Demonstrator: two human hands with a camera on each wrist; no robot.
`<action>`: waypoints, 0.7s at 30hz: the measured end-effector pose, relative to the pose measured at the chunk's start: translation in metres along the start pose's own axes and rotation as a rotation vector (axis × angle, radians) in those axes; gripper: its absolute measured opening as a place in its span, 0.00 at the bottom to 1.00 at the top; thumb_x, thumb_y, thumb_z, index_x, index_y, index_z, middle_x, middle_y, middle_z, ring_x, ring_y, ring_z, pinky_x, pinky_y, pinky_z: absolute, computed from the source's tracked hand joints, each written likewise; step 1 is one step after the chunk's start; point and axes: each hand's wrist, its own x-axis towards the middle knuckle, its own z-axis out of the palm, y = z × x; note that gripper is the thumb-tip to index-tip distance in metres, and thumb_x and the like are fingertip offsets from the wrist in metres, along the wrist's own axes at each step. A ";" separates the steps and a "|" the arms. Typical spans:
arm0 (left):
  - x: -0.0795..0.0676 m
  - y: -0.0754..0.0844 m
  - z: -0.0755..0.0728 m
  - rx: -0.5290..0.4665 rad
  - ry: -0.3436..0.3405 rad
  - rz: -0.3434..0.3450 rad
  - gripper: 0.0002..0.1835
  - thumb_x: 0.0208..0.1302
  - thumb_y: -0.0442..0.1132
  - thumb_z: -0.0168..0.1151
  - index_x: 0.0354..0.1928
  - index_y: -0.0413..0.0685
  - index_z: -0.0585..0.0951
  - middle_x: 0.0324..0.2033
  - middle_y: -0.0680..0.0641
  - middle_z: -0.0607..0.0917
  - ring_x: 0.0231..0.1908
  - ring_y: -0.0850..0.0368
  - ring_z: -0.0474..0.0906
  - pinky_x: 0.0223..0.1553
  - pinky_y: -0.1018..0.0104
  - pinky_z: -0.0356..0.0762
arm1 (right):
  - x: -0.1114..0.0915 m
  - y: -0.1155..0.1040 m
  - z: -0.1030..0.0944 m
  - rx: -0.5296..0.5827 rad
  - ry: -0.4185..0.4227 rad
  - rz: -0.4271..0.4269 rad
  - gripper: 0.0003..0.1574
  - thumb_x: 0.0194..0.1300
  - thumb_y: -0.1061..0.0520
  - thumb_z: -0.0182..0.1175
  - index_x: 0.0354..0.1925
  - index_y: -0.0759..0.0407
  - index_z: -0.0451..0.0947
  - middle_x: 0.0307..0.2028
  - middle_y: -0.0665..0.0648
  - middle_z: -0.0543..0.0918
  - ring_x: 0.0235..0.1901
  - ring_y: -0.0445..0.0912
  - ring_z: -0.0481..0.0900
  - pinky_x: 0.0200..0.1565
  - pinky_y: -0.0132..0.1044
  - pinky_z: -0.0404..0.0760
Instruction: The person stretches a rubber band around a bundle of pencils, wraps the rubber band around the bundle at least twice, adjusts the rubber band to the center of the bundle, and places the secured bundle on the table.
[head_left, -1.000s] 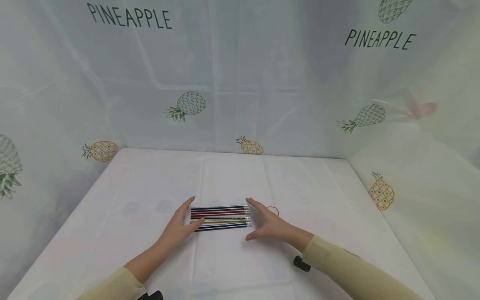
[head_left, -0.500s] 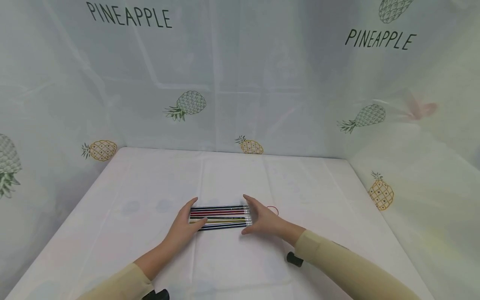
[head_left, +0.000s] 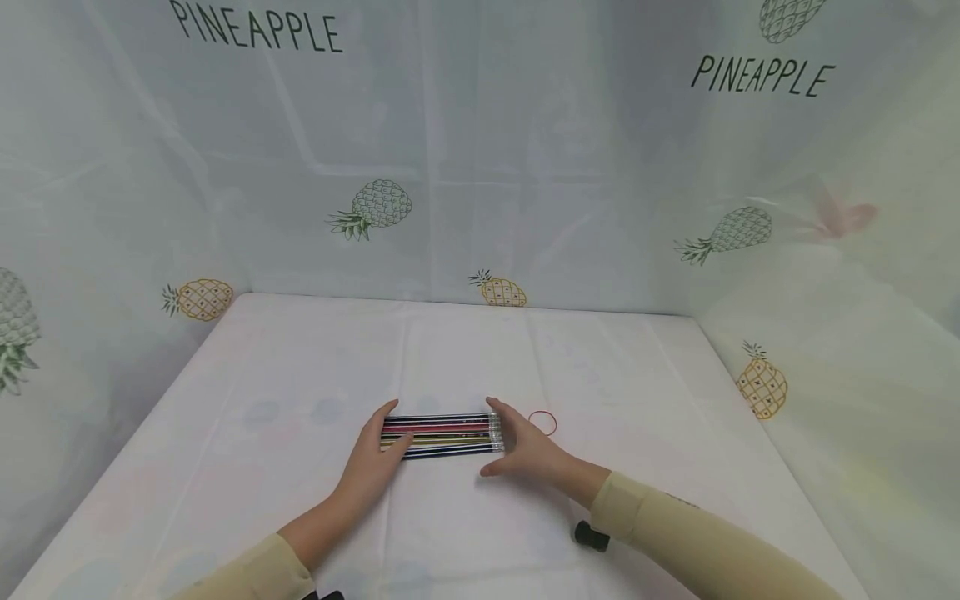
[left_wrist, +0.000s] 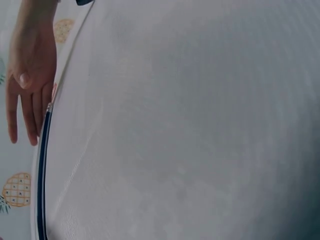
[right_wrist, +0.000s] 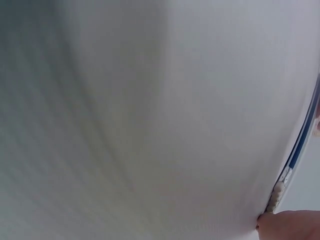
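A flat row of several pencils (head_left: 442,429), dark blue, red and yellowish green, lies sideways on the white cloth. Silvery ends line up at the right. My left hand (head_left: 369,460) is at the other end, its thumb over the near pencils and its fingers along the far side. Around the silvery ends my right hand (head_left: 534,447) spreads thumb and fingers apart. The left wrist view shows a dark blue pencil (left_wrist: 43,170) edge-on, with straight fingers of the right hand (left_wrist: 35,70) beyond. In the right wrist view a fingertip (right_wrist: 291,226) overlaps the pencil ends.
A thin red ring, like a rubber band (head_left: 557,425), lies just behind the right hand. White cloth covers the table (head_left: 465,358). A pineapple-print curtain (head_left: 510,125) encloses the back and sides. A black device (head_left: 591,536) hangs under the right wrist.
The pencils lie closer together, the gap in the middle of the row having narrowed. My left hand has shifted slightly right; the right hand moved slightly left, then back toward me a little.
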 end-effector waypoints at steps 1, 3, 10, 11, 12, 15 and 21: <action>-0.001 0.000 0.000 -0.007 0.001 -0.002 0.33 0.70 0.42 0.57 0.73 0.46 0.58 0.70 0.37 0.60 0.71 0.41 0.53 0.68 0.43 0.50 | -0.001 0.000 0.000 -0.007 0.002 0.008 0.68 0.39 0.59 0.82 0.74 0.56 0.55 0.72 0.62 0.59 0.72 0.57 0.52 0.69 0.57 0.49; -0.002 0.001 0.001 -0.024 0.002 -0.008 0.32 0.71 0.42 0.55 0.73 0.46 0.58 0.70 0.37 0.60 0.71 0.41 0.52 0.69 0.43 0.49 | -0.004 0.001 0.002 -0.021 0.006 0.018 0.68 0.40 0.58 0.82 0.74 0.54 0.55 0.72 0.61 0.59 0.72 0.56 0.52 0.69 0.57 0.49; -0.006 -0.002 0.002 -0.078 -0.007 -0.020 0.31 0.73 0.43 0.53 0.73 0.49 0.57 0.72 0.39 0.58 0.72 0.43 0.50 0.69 0.43 0.47 | -0.012 0.002 0.007 0.007 0.033 0.006 0.68 0.39 0.59 0.81 0.74 0.57 0.55 0.73 0.64 0.57 0.72 0.58 0.51 0.69 0.57 0.48; -0.007 -0.002 0.003 -0.078 -0.008 -0.021 0.31 0.73 0.44 0.53 0.73 0.49 0.57 0.72 0.39 0.57 0.72 0.43 0.49 0.69 0.43 0.47 | -0.012 0.002 0.009 0.012 0.036 0.004 0.68 0.40 0.60 0.81 0.74 0.58 0.55 0.73 0.64 0.56 0.72 0.58 0.50 0.69 0.57 0.48; -0.008 -0.003 0.003 -0.081 -0.007 -0.021 0.31 0.73 0.44 0.53 0.73 0.49 0.56 0.72 0.39 0.57 0.72 0.43 0.49 0.69 0.43 0.47 | -0.013 0.002 0.010 0.016 0.040 0.002 0.67 0.40 0.60 0.81 0.74 0.58 0.55 0.73 0.65 0.55 0.72 0.59 0.50 0.69 0.57 0.48; -0.010 -0.003 0.006 -0.088 -0.007 -0.022 0.31 0.73 0.43 0.52 0.74 0.49 0.55 0.72 0.39 0.56 0.72 0.43 0.48 0.69 0.42 0.46 | -0.014 0.001 0.015 0.046 0.051 0.004 0.67 0.41 0.62 0.80 0.74 0.59 0.54 0.74 0.67 0.51 0.73 0.59 0.47 0.69 0.57 0.47; -0.011 -0.002 0.012 -0.101 0.011 -0.014 0.32 0.72 0.42 0.53 0.73 0.47 0.56 0.72 0.39 0.55 0.73 0.43 0.46 0.69 0.42 0.47 | -0.017 -0.001 0.023 0.065 0.064 0.016 0.68 0.42 0.60 0.79 0.75 0.59 0.51 0.74 0.66 0.48 0.73 0.60 0.46 0.69 0.57 0.47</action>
